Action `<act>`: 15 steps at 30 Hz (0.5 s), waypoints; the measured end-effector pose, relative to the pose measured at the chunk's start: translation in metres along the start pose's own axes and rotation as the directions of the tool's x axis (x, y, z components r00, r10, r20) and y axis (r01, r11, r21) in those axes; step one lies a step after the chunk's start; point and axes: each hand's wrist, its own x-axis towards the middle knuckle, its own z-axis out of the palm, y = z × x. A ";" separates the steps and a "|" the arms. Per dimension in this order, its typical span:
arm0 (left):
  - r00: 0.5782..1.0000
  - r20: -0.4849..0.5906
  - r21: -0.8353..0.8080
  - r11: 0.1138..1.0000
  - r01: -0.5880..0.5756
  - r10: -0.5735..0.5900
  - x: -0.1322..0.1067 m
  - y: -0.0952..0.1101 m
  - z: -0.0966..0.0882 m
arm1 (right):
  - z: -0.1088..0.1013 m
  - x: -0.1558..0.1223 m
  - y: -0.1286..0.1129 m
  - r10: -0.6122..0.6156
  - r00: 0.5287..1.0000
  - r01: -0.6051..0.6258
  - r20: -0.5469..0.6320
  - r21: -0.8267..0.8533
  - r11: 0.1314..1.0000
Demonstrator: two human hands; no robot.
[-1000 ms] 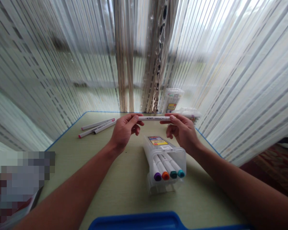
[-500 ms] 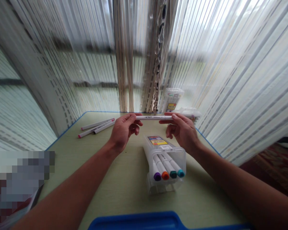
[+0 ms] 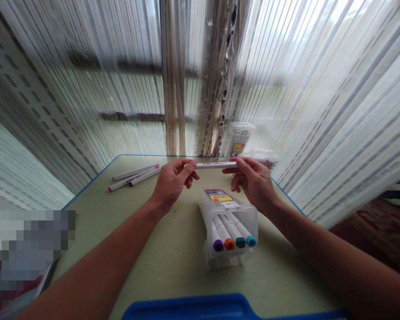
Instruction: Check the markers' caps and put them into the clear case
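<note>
A white marker point(image 3: 215, 165) is held level above the far part of the table, between both hands. My left hand point(image 3: 176, 180) pinches its left end, where a bit of yellow shows by the fingers. The other end is gripped by my right hand point(image 3: 251, 180), thumb on the near side. Below the hands lies a clear plastic case point(image 3: 203, 211), its open end towards me. Inside it are several white markers point(image 3: 231, 226) with purple, orange, green and light blue ends.
Loose white markers point(image 3: 136, 172), some with pink ends, lie left of my left hand. Behind my right hand a second clear case point(image 3: 240, 135) stands upright beside another lying case point(image 3: 262, 155). A blue plastic edge point(image 3: 186, 306) is nearest me; string curtains point(image 3: 130, 89) hang behind the table.
My left hand has shifted its hold slightly, fingers further right along the marker, and yellow now shows at the left end. The marker tilts slightly, its right end higher.
</note>
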 end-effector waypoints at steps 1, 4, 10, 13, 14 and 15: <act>1.000 -0.001 0.012 1.000 -0.007 0.007 0.000 -0.001 0.000 | 0.000 0.000 0.000 -0.003 1.000 0.003 -0.002 -0.003 1.000; 1.000 -0.011 0.053 0.998 -0.029 0.029 0.001 -0.003 0.000 | 0.000 0.000 0.002 -0.017 1.000 0.017 0.001 -0.021 1.000; 0.999 -0.012 0.087 0.995 -0.049 0.051 0.001 -0.003 0.000 | -0.001 0.001 0.004 -0.039 0.999 0.040 0.017 -0.055 0.998; 0.999 0.007 0.097 0.994 -0.053 0.052 0.000 -0.003 0.000 | -0.001 0.000 0.005 -0.035 0.999 0.036 0.014 -0.062 0.997; 0.999 0.011 0.101 0.993 -0.054 0.053 0.000 -0.003 0.000 | -0.001 0.000 0.005 -0.035 0.999 0.036 0.012 -0.063 0.997; 0.998 0.013 0.104 0.993 -0.055 0.054 0.000 -0.003 0.000 | -0.001 0.000 0.005 -0.037 0.999 0.038 0.013 -0.062 0.997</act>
